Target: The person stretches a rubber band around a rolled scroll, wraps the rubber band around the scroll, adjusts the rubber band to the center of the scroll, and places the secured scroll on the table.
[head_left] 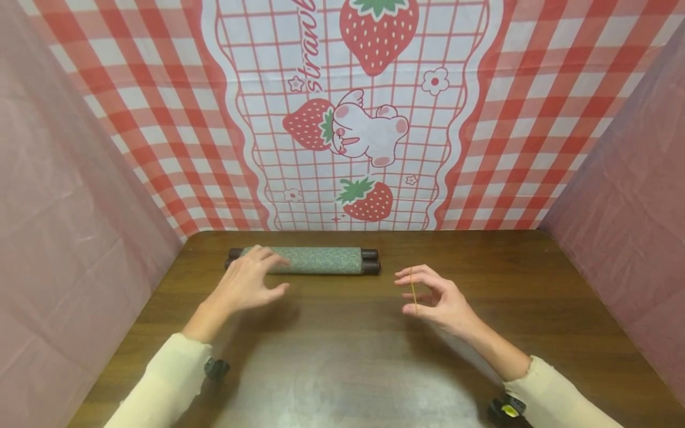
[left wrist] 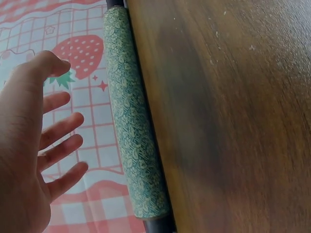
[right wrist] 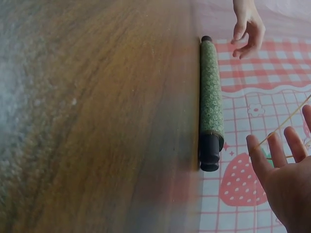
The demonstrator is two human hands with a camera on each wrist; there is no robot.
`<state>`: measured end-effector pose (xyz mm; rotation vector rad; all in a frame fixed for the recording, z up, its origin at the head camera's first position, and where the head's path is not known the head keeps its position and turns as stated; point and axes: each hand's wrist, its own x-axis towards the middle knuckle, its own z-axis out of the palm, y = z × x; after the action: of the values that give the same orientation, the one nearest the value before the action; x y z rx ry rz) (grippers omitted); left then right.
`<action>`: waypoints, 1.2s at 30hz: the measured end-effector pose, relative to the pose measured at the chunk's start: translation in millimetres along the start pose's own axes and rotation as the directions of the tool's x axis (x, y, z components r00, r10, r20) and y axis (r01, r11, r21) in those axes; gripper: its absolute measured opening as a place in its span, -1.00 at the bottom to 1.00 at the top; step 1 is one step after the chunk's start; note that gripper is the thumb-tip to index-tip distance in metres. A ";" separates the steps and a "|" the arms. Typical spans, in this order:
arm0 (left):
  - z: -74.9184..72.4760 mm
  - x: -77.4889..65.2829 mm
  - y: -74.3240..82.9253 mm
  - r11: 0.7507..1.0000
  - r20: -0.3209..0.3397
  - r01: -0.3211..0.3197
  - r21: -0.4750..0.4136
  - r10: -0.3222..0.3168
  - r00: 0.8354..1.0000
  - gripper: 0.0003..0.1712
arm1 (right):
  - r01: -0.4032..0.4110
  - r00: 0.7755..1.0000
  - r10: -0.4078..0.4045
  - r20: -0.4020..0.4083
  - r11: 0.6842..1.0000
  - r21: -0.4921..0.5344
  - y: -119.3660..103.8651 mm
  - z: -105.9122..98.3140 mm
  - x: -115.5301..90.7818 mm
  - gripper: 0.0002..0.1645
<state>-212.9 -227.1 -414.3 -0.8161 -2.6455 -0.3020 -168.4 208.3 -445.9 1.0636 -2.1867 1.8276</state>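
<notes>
A rolled scroll [head_left: 323,260] in green floral cloth, with dark rod ends, lies lengthwise near the table's far edge. In the head view my left hand [head_left: 245,284] overlaps the scroll's left part, its fingers spread and loosely bent, holding nothing. The left wrist view shows these fingers apart from the scroll [left wrist: 133,116]. To the right of the scroll, my right hand [head_left: 443,302] is raised with thumb and fingers spread. A thin yellowish rubber band [head_left: 412,291] is stretched between its fingers and thumb. That band [right wrist: 285,121] also crosses the fingers in the right wrist view.
The brown wooden table [head_left: 342,356] reaches back to a wall hung with a strawberry-print cloth [head_left: 465,196]. Pale pink curtains [head_left: 69,196] close in the left and right sides. Small dark devices [head_left: 216,368] sit at both wrists.
</notes>
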 end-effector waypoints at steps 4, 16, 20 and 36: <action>1.4 0.0 -3.1 1.000 0.013 0.016 0.005 -0.016 1.000 -0.46 | 0.003 1.000 -0.003 0.006 1.000 0.008 0.5 0.9 -1.0 -0.49; 6.7 -0.7 -12.3 0.997 0.079 0.072 0.006 -0.072 0.994 -0.33 | 0.003 1.000 -0.004 0.009 0.999 0.036 -1.7 2.1 -2.7 -0.46; 9.4 0.8 -15.9 0.995 0.099 0.102 0.006 -0.102 0.990 -0.29 | 0.021 1.000 -0.022 0.003 0.999 0.029 -2.1 1.6 -3.4 -0.43; 9.9 4.2 -25.7 0.983 0.180 0.185 -0.001 -0.182 0.967 -0.19 | 0.023 1.000 -0.023 0.007 0.999 -0.033 -4.5 -1.1 -3.5 -0.38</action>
<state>-233.6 -242.9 -424.2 -0.6300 -2.8988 -0.3124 -163.7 210.7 -443.6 1.0851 -2.1904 1.7751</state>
